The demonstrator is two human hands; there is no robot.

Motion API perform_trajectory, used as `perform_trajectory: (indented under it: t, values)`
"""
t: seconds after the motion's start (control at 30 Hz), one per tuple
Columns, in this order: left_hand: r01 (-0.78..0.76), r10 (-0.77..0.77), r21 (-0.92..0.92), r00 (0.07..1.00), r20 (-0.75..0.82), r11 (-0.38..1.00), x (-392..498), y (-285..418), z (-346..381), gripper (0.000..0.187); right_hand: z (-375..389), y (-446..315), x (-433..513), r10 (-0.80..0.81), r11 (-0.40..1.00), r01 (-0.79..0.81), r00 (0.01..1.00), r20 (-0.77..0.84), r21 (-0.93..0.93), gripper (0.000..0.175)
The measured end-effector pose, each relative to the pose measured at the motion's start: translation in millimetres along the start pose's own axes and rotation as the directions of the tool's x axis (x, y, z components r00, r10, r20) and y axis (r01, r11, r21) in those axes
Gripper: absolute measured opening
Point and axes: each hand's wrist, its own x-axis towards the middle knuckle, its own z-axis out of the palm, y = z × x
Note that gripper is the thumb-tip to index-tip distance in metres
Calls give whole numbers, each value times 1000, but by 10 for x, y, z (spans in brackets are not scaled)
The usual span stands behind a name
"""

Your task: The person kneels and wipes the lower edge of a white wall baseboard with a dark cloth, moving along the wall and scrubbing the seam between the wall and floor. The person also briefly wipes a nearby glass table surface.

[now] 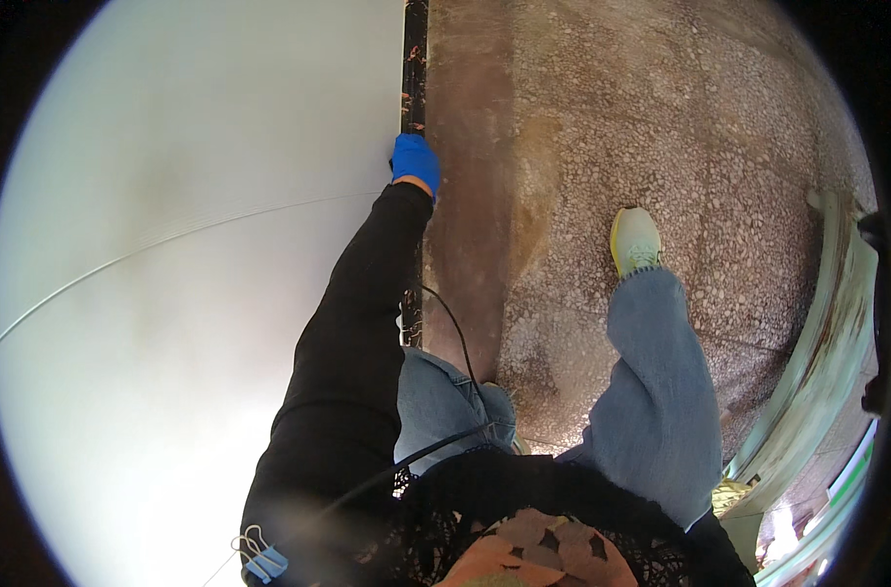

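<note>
My left hand (pixel 416 163), in a blue glove with a black sleeve behind it, is at the black edge strip (pixel 414 81) of a broad white tabletop (pixel 196 308). The fingers are bent and point away from the camera. A small dark spot shows at the hand's left side; whether the hand grips it or the edge is hidden. Along the white surface a thin curved line (pixel 185 232) runs up to near my wrist. My right hand is out of view.
A dark cord (pixel 454 323) hangs from the table edge past my jeans. The floor (pixel 592 147) is speckled stone with a brown band beside the table. A worn pale-green curved rail (pixel 812 352) stands at the right. A blue binder clip (pixel 265 563) sits on my left sleeve.
</note>
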Motion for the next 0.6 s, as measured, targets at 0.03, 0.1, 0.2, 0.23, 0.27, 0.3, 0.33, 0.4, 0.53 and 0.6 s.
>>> perform_trajectory:
  t: [0.03, 0.1, 0.2, 0.23, 0.27, 0.3, 0.33, 0.4, 0.53, 0.6]
  values:
    - [19, -19, 31, 1000, -11, 999, 39, 17, -5, 19, -26, 12, 21, 2, 1000, -1, 1000, 19, -8, 34]
    - [-25, 25, 41, 1000, 1, 999, -15, 110, 5, 21, -84, 51, 56, 9, 1000, -7, 998, 59, -27, 34]
    - [-161, 169, -58, 969, 180, 985, -264, 256, 11, 24, -244, 148, 141, 10, 998, -2, 993, 116, -64, 35]
    - [-212, 240, -142, 944, 227, 967, -379, 265, 5, 23, -340, 181, 208, 9, 996, 5, 988, 155, -89, 35]
    - [-259, 321, -240, 907, 272, 936, -480, 248, -17, 23, -468, 206, 307, 7, 992, 18, 980, 200, -122, 35]
    - [-259, 358, -324, 886, 296, 910, -575, 202, -50, 23, -630, 215, 428, 9, 985, 35, 967, 255, -166, 35]
    - [-258, 406, -418, 856, 319, 871, -652, 130, -104, 24, -837, 214, 610, 10, 970, 66, 950, 311, -234, 35]
    - [-173, 400, -606, 878, 262, 776, -693, -49, -288, 24, -1375, 128, 1277, -65, 947, 106, 987, 144, -304, 35]
    - [30, 130, -995, 991, 42, 92, -721, -426, -868, 32, -2499, -816, 2974, -206, 902, 341, 879, -430, 265, 35]
    - [95, 30, -901, 995, 90, -424, -749, -591, -1225, 40, -2891, -1609, 3454, -424, 617, 573, 819, -385, 540, 42]
